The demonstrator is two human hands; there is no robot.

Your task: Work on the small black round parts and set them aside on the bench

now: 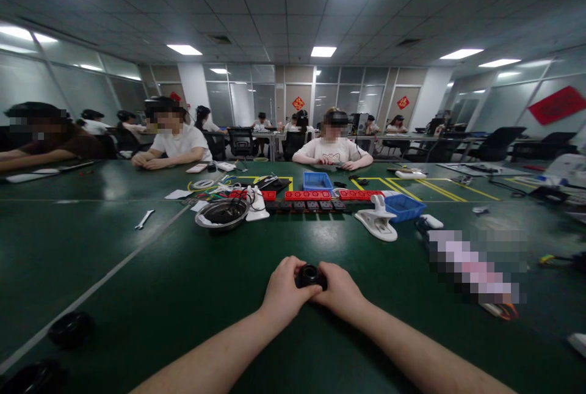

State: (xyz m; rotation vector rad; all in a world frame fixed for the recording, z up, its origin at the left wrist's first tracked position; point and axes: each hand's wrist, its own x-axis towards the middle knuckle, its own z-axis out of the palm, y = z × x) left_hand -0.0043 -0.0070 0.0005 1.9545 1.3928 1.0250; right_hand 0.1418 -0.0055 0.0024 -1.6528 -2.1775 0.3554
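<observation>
Left hand (284,284) and right hand (339,287) pinch 1 black part (310,279). Looks mid-work; 2 black pieces (71,328) lie unheld.

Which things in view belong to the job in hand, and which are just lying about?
Apparently in the job:
black ring-shaped part, between left hand and right hand
possibly the two dark pieces at lower left

Apparently just lying about:
wrench
metal bowl
blue trays
white clip
red strips

A part (310,274) is between left hand (287,289) and right hand (339,290) — behind it on the table (220,278), a row of strips (307,196), a bowl (221,226) at its left, a clamp (378,221) at its right — a wrench (144,219) farther left
</observation>
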